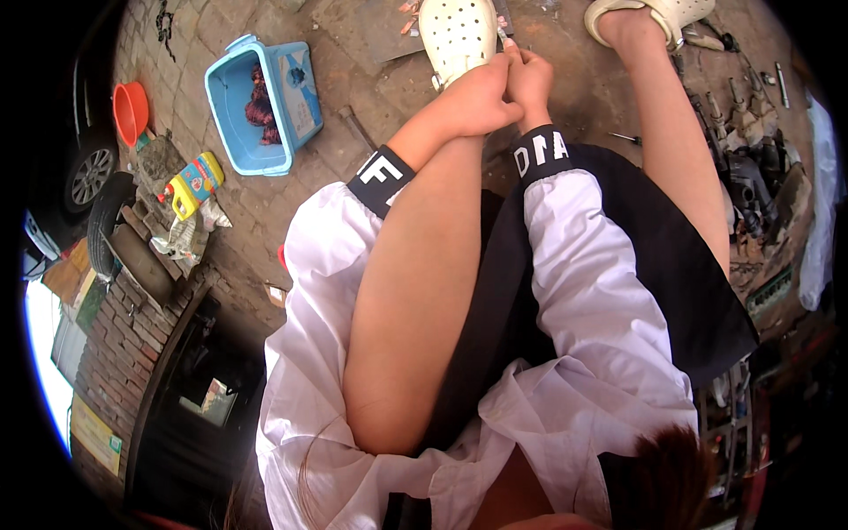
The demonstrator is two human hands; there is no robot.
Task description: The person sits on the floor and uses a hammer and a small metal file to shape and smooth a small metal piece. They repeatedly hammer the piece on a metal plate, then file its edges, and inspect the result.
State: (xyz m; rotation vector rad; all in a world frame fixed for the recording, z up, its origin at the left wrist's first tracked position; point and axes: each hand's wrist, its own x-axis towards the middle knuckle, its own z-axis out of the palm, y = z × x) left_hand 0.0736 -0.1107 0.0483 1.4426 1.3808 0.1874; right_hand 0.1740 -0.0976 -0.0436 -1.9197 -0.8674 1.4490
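Both hands meet beside the cream perforated clog (458,35) on my left foot. My left hand (480,99) is closed, its fingertips against the right hand; whatever it grips is hidden. My right hand (528,81) is also closed, with thumb and fingers pinched forward along the clog's side. A small pale piece (501,34) shows at the fingertips, too small to name. Just beyond, several copper-coloured scraps (410,19) lie on a flat dark plate (402,49) next to the clog. My left forearm passes in front of my bent left leg.
On the left stands a light blue bin (296,97) with dark red coiled bundles (261,110) inside. Near it are a red bowl (131,113) and a yellow jug (196,184). Metal parts (746,177) pile up at the right. A screwdriver-like tool (625,138) lies between my legs.
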